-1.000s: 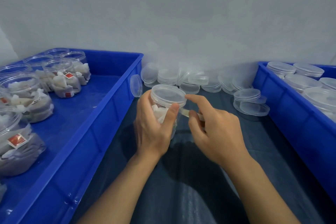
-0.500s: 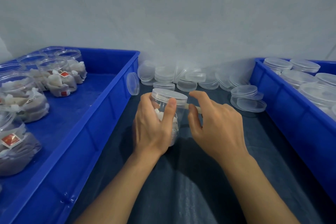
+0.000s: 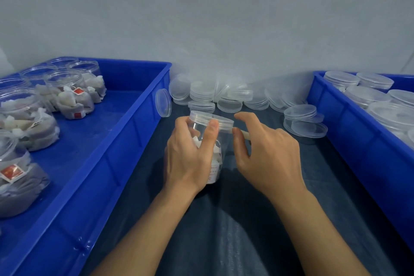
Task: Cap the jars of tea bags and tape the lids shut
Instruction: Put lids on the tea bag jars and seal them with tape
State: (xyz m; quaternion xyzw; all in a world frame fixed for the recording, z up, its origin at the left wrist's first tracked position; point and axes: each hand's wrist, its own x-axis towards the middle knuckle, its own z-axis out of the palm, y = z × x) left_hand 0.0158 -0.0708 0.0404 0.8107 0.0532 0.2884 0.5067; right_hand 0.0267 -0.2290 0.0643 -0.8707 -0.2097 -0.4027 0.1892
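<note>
A clear plastic jar [image 3: 218,141] of white tea bags stands on the dark cloth at the centre, with a clear lid [image 3: 211,117] on top. My left hand [image 3: 190,152] grips the jar's side, thumb just under the lid. My right hand [image 3: 266,152] is beside the jar on the right and pinches a strip of clear tape [image 3: 245,134] that runs to the lid's rim; its index finger arches above the strip. Loose clear lids [image 3: 224,96] lie stacked behind the jar.
A blue tray [image 3: 107,154] on the left holds several uncapped jars of tea bags [image 3: 69,96]. A blue tray [image 3: 349,141] on the right holds capped jars [image 3: 367,94]. More lids [image 3: 304,119] lie near the right tray. One lid [image 3: 163,102] leans on the left tray's wall.
The jar has come lower and tilted a little, so its lid now shows edge-on. My right hand's index finger has lifted off the lid while the tape stays pinched.
</note>
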